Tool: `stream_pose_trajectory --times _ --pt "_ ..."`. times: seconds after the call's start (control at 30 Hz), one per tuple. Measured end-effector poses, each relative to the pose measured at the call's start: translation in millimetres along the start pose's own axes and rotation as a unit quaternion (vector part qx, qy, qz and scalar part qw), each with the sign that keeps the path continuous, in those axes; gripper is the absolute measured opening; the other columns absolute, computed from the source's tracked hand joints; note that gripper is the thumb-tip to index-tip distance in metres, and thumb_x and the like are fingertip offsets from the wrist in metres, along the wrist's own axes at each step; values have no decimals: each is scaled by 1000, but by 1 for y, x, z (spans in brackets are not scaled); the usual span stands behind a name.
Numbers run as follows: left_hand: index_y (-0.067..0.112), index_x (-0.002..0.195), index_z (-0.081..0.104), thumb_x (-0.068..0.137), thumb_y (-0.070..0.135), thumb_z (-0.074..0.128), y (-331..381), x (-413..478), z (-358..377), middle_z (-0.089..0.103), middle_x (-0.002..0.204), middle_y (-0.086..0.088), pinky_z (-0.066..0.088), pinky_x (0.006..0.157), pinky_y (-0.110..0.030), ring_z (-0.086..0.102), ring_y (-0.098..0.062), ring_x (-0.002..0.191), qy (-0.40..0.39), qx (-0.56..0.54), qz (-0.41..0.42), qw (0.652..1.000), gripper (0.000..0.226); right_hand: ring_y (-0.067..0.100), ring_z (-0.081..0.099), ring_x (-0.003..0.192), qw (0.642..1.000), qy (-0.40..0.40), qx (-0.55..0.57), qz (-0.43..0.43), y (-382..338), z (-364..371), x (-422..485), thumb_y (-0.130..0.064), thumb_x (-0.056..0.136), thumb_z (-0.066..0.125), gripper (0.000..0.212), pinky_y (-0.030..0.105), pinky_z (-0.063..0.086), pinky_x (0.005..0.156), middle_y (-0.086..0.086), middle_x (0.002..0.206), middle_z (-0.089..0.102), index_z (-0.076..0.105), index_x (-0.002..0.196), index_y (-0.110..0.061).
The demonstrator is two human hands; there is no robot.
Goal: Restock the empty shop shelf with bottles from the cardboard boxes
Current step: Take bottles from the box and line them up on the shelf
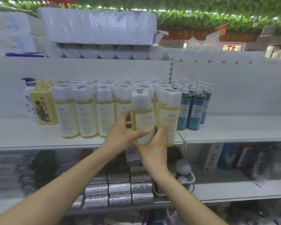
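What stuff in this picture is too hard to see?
Head view:
- Bottle label: tiny print, partly covered by the left hand and right hand gripping it.
- Back rows of bottles: hidden behind the front row, so they cannot be counted.
- Cardboard boxes: outside the frame.
- Lower shelf goods at left: blurred.

Both hands hold one pale yellow bottle [142, 117] with a white wrapped cap, upright at the front edge of the white shelf [39, 137]. The left hand [122, 133] grips its side with the thumb across the label, and the right hand [154, 148] cups its base. Rows of matching bottles [86, 111] stand just behind and beside it. Blue pump bottles [193, 108] stand to their right and a yellow pump bottle [43, 104] to their left. Silver bag rolls [120, 187] fill the shelf below.
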State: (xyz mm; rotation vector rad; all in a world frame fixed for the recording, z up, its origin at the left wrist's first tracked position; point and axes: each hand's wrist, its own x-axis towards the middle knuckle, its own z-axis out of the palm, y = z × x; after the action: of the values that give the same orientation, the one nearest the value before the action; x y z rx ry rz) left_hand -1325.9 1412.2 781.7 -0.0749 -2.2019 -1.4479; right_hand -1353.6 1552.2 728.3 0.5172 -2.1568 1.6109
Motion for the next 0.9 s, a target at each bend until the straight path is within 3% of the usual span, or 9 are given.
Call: stream_pose_trajectory --times 0.2,0.37,0.5,0.57,0.7,0.77,0.83,0.9 --pt "29 126 67 57 51 96 -2 8 -6 79 117 11 63 94 -45 75 -11 109 21 -52 -18 998 78 21 55 120 999 -14 -8 -36 -1 0 -4 -50 77 89 79 48 56 95 -8 127 49 34 131 -35" --pt "27 126 71 66 41 95 -6 14 -23 80 120 6 62 93 -45 76 -14 111 -17 -95 -15 995 66 3 56 127 992 -114 45 -10 4 -10 -5 -54 89 77 72 43 56 103 -18 139 56 41 149 -39" --pt "22 130 69 68 35 94 -13 13 -22 79 122 2 60 100 -51 75 -18 116 -33 -117 -27 992 68 -4 58 120 995 -87 43 -9 3 -8 -3 -48 85 84 74 36 58 99 -25 132 59 46 147 -39" --pt "26 128 67 65 39 95 -12 13 -16 79 119 8 61 98 -46 75 -12 113 -26 -97 -27 995 70 -4 56 122 997 -71 33 -13 7 -3 -4 -48 84 84 76 34 57 100 -25 133 57 44 148 -39" --pt "38 121 65 60 50 98 -6 13 -2 77 108 23 64 79 -25 76 -1 97 13 -42 -21 999 71 2 52 132 997 -71 29 -14 12 4 -2 -49 86 83 84 38 53 108 -17 145 52 38 155 -32" --pt "36 122 66 61 47 98 -5 17 0 77 106 23 63 74 -21 76 1 94 19 -42 -27 999 69 -9 46 133 996 -83 10 -33 15 3 2 -45 90 81 81 25 49 107 -19 146 47 35 156 -33" --pt "35 123 67 61 47 98 -5 21 1 79 107 19 62 78 -26 76 -1 97 18 -51 -36 998 71 -22 35 129 993 -89 -31 -67 17 -4 5 -43 94 78 79 7 37 102 -24 143 40 30 158 -34" --pt "34 124 68 61 48 98 -7 25 5 80 111 13 64 86 -37 76 -6 102 16 -61 -39 997 72 -18 37 130 990 -79 -66 -97 21 -14 6 -40 98 73 75 4 36 101 -21 144 39 31 159 -30"
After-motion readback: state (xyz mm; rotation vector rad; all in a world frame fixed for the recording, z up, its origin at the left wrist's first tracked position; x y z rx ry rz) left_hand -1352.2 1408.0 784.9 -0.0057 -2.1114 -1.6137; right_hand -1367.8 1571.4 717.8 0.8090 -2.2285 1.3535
